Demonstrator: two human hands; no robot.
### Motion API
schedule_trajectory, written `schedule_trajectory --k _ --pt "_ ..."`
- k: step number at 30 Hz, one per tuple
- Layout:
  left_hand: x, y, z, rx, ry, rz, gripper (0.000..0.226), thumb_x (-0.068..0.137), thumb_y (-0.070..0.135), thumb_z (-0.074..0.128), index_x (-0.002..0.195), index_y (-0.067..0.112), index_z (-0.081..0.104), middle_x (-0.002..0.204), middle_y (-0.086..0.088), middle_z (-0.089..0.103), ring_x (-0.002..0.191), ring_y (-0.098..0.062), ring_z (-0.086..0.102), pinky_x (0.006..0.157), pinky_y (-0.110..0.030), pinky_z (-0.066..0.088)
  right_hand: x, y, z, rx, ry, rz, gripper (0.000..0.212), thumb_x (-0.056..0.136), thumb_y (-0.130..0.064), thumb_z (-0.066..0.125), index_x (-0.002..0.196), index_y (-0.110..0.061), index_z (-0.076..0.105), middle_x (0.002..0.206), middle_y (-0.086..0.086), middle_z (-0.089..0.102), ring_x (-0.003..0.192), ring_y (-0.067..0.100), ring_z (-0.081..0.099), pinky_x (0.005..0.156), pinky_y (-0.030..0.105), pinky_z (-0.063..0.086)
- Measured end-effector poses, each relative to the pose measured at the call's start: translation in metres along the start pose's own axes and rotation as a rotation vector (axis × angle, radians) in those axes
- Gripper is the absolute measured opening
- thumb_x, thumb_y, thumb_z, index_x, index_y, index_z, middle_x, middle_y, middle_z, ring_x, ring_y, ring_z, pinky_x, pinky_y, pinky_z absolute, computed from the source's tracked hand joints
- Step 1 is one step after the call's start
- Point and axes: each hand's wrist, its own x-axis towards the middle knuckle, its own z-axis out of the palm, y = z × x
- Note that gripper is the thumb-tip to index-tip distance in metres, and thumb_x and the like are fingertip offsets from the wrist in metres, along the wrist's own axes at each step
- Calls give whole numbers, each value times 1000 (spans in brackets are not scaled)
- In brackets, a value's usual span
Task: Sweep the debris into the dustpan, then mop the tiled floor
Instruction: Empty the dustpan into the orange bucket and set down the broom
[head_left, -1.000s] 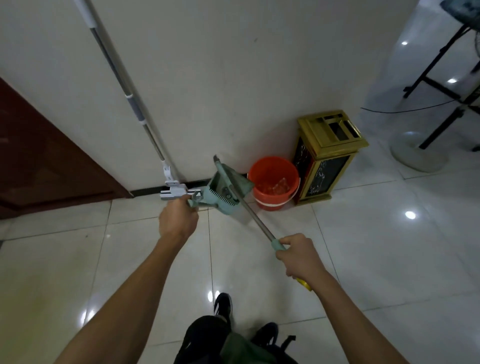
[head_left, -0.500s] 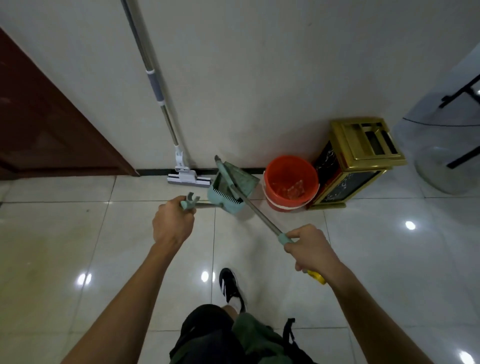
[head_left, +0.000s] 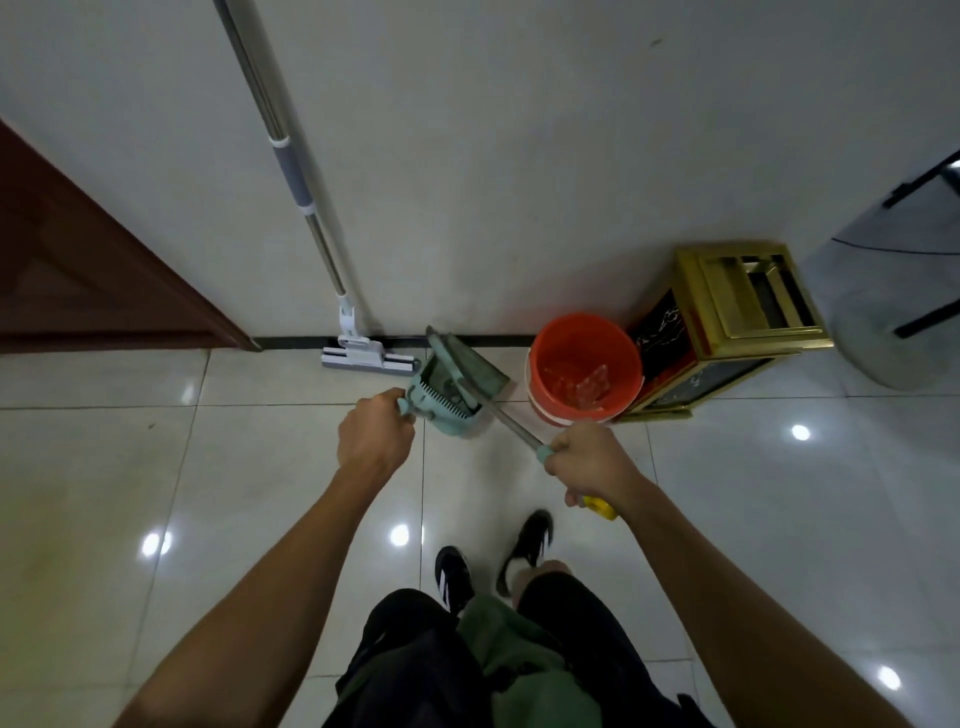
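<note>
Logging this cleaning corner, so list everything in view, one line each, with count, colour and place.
dustpan: one, pale green, off the floor near the wall, gripped by the left hand
broom: one, metal stick with green and yellow grip, head resting in the dustpan
mop: one, silver and grey with white head, leaning on the wall
bucket: one, orange, by the wall
bin: one, gold and black, right of the bucket
door: one, dark brown, far left
floor: glossy pale tiles
shoes: two, black
left hand: holds the dustpan handle
right hand: holds the broom stick

Glossy tiled floor (head_left: 753, 519) bears mop (head_left: 370, 358), orange bucket (head_left: 586, 366), gold bin (head_left: 727, 332).
</note>
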Motion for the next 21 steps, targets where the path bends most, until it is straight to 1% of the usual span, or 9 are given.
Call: schedule_trajectory --k 2,4,6,8,11,13,16,19,21 --pt "17 7 8 13 -34 11 8 91 23 64 95 28 68 80 -2 70 71 -25 65 67 -35 55 18 -10 -7 -25 -1 2 19 82 -5 60 86 13 64 86 32 65 61 40 69 50 34 46" --pt "36 15 14 23 -54 9 9 90 20 64 95 27 69 78 0 69 71 -24 65 68 -36 57 38 -19 -16 -63 -19 2 15 82 -5 59 68 0 55 68 28 56 72 48 67 52 35 42" --pt "56 24 18 36 -70 1 10 90 19 64 95 27 68 77 1 68 69 -22 64 68 -36 57 58 -27 -27 -58 -38 7 24 81 -3 57 62 -9 43 55 16 44 63 48 64 51 32 38" --pt "77 33 21 54 -92 -5 10 91 20 64 96 27 68 77 2 68 69 -21 64 69 -37 59 82 -34 -40 -21 -64 35 29 81 -3 57 59 -10 40 49 9 38 52 41 61 49 31 40" --pt "105 48 25 94 -105 -15 8 91 21 63 95 28 66 74 5 64 65 -19 61 63 -33 54 117 -46 -60 -1 -100 64 27 81 -7 62 62 -9 43 59 12 46 66 43 68 52 33 45" --pt "122 59 28 112 -115 -13 8 91 21 64 95 27 66 72 5 63 63 -19 60 60 -30 48 137 -55 -71 0 -135 60 24 81 -11 63 65 -8 46 66 13 51 78 43 69 59 41 52" --pt "147 71 31 120 -139 -20 9 89 22 64 97 27 65 76 1 66 66 -22 62 63 -32 53 162 -73 -85 -17 -183 64 23 80 -12 62 62 -11 47 61 8 50 74 38 69 70 53 59" --pt "167 75 28 102 -148 -35 8 88 24 62 94 29 63 75 1 66 64 -22 61 63 -34 54 184 -99 -98 15 -248 56 17 80 -8 58 64 -11 54 55 5 55 64 38 71 52 41 59" --pt "177 74 23 80 -149 -42 7 88 25 63 93 30 64 73 2 65 62 -21 60 60 -32 49 194 -121 -102 138 -317 114 9 84 -4 57 79 0 62 65 15 59 53 35 70 51 37 57"
